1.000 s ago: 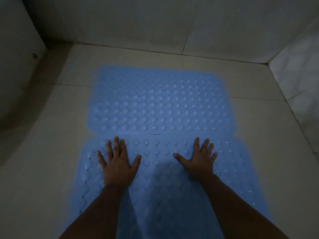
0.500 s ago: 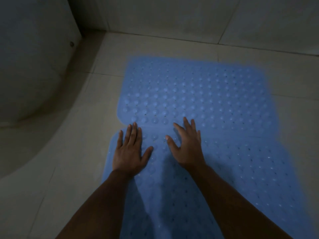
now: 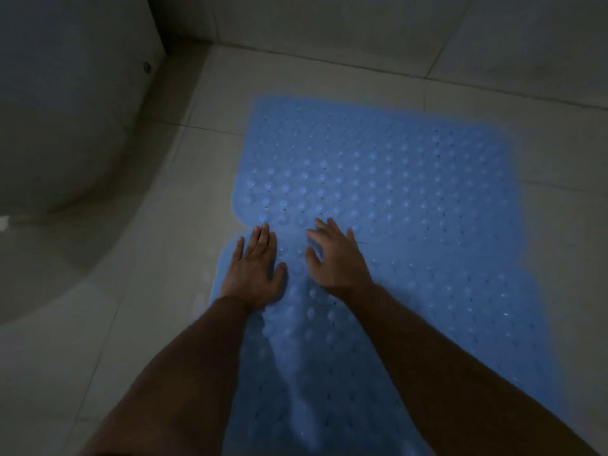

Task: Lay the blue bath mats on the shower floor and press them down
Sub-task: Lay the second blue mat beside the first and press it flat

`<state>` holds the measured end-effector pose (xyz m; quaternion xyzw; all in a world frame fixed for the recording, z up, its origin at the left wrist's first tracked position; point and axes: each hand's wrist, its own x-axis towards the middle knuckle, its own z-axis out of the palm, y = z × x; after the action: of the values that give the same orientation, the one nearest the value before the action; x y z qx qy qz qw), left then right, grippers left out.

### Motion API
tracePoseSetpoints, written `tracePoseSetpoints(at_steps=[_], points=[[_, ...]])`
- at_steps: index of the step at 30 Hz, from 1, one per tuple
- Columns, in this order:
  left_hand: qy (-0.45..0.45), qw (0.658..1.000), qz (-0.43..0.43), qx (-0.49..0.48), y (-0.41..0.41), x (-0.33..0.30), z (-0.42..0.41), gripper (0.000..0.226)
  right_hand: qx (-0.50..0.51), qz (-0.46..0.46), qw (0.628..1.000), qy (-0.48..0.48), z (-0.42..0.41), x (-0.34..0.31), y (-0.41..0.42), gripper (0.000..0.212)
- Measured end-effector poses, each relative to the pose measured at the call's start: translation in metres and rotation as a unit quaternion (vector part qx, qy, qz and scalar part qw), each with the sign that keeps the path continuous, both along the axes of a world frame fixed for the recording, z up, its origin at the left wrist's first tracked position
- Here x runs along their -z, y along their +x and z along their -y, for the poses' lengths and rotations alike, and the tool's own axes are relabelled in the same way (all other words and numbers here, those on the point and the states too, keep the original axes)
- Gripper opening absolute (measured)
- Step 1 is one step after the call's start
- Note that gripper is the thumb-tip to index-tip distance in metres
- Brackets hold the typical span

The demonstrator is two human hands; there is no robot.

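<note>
Mats, two blue ones, lie end to end on the tiled floor (image 3: 148, 324): far mat (image 3: 378, 166), near mat (image 3: 427, 307); left hand (image 3: 253, 274) and right hand (image 3: 339, 261) press flat near the seam, each grip released, grasping nothing; laying looks done, pressing remains.

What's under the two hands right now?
Both the left hand and right hand lie open on the near blue mat, by its seam with the far blue mat. The mat surface beneath the palms is covered, as is the floor under the mats.
</note>
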<state>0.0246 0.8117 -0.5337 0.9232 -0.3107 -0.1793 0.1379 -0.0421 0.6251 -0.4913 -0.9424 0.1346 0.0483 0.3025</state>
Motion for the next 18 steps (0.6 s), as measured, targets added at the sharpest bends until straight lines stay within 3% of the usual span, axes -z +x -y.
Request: tracePoseSetpoints(at_steps=[2, 7, 13, 18], points=[[-0.010, 0.999, -0.046, -0.001, 0.012, -0.018, -0.008, 0.087, -0.020, -0.020, 0.999, -0.016, -0.006, -0.018, 0.015, 0.045], [-0.026, 0.996, 0.062, -0.059, 0.006, -0.029, -0.025, 0.072, -0.053, -0.079, 0.992, -0.077, -0.054, 0.011, 0.011, 0.060], [-0.017, 0.991, 0.097, -0.085, 0.001, -0.013, -0.034, 0.067, -0.014, -0.028, 0.982, -0.188, -0.081, 0.052, -0.007, 0.077], [-0.004, 0.988, 0.133, -0.077, 0.001, -0.009, -0.034, 0.065, -0.017, -0.017, 0.980, -0.198, -0.083, 0.052, -0.009, 0.079]])
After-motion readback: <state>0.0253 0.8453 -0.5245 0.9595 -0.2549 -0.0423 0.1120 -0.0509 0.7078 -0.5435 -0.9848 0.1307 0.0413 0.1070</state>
